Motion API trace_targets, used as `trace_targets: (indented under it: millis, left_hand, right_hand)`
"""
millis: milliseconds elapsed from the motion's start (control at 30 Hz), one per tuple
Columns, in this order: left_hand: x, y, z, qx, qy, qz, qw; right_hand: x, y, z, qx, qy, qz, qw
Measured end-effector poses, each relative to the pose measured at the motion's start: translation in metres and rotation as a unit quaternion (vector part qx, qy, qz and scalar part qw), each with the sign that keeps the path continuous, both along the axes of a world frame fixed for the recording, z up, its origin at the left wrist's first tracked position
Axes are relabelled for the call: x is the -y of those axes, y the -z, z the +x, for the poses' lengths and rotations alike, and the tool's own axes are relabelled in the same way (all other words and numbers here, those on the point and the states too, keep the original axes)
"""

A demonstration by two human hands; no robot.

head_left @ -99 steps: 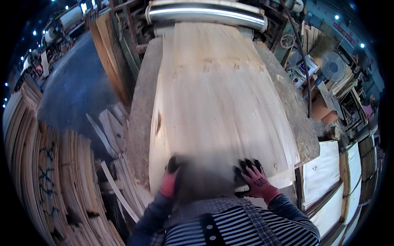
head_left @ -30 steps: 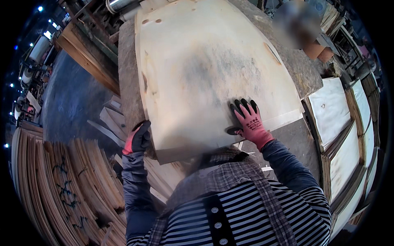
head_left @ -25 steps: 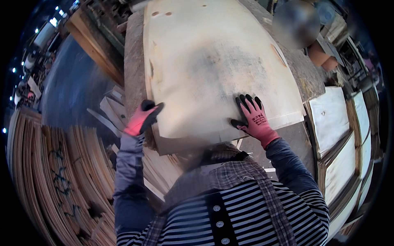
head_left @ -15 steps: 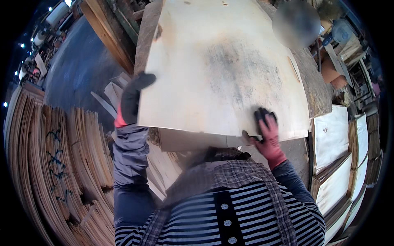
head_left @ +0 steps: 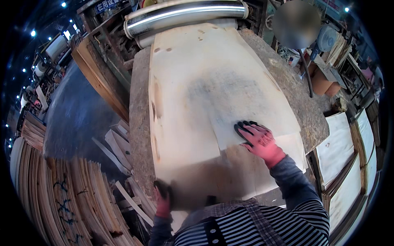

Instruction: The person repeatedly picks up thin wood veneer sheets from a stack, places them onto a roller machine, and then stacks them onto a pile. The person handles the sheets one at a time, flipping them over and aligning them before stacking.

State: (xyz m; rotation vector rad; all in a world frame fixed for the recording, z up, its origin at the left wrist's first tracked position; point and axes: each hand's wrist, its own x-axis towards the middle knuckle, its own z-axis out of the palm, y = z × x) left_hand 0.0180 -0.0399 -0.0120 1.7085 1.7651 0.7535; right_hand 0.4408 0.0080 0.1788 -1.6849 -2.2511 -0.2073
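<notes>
A pale upper veneer sheet (head_left: pixel 184 90) with a grey smudge and brown knots lies on the worn table, its far end at a shiny metal roller (head_left: pixel 184 18). Beneath its near edge, a second veneer sheet (head_left: pixel 213 176) extends toward my body, partly in shadow. My right hand (head_left: pixel 258 141), in a pink and black glove, rests on the upper sheet near its front edge, fingers stretched out. At the lower sheet's near left edge, my left hand (head_left: pixel 163 199), gloved alike, has its thumb and fingers closed around the rim; the fingers are slightly blurred.
Stacked veneer (head_left: pixel 61 197) stands at the left, with loose strips (head_left: pixel 119 151) beside the table. More sheets (head_left: pixel 334 135) stand at the right. Wooden boards (head_left: pixel 98 78) lean by the machine's left side. A fan (head_left: pixel 326 37) and cardboard box (head_left: pixel 322 80) are at the far right.
The upper sheet has come down flat and further away, baring the lower sheet. My left hand has gone from the upper sheet's edge down to the lower sheet. The view now takes in the roller.
</notes>
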Motion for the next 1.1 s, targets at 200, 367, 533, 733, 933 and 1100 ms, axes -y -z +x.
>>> trace_targets:
  millis: [200,367,533,733,933,1100]
  left_hand:
    - [-0.010,-0.017,0.015,-0.102,-0.051,-0.099,0.989]
    - [-0.016,-0.018,0.010,-0.050,-0.015,-0.053,0.997]
    - [-0.018,0.014,-0.022,0.103,-0.005,-0.007,0.995]
    - [-0.015,0.015,-0.016,-0.057,0.030,0.090,0.994]
    - [-0.021,0.001,-0.005,0.022,0.080,0.059,0.995]
    - [-0.031,-0.060,-0.015,0.308,0.082,-0.055,0.946]
  right_hand:
    - [-0.127,0.071,0.009,-0.038,0.037,-0.027,0.998]
    - [-0.175,0.071,-0.013,-0.034,0.152,-0.008,0.988]
    - [-0.076,0.056,-0.045,-0.090,-0.049,-0.044,0.994]
    - [0.074,0.067,-0.027,-0.070,-0.017,-0.168,0.983]
    - [0.167,0.082,-0.041,-0.079,0.042,-0.269,0.959]
    - [0.176,0.095,-0.048,-0.026,0.047,-0.235,0.971]
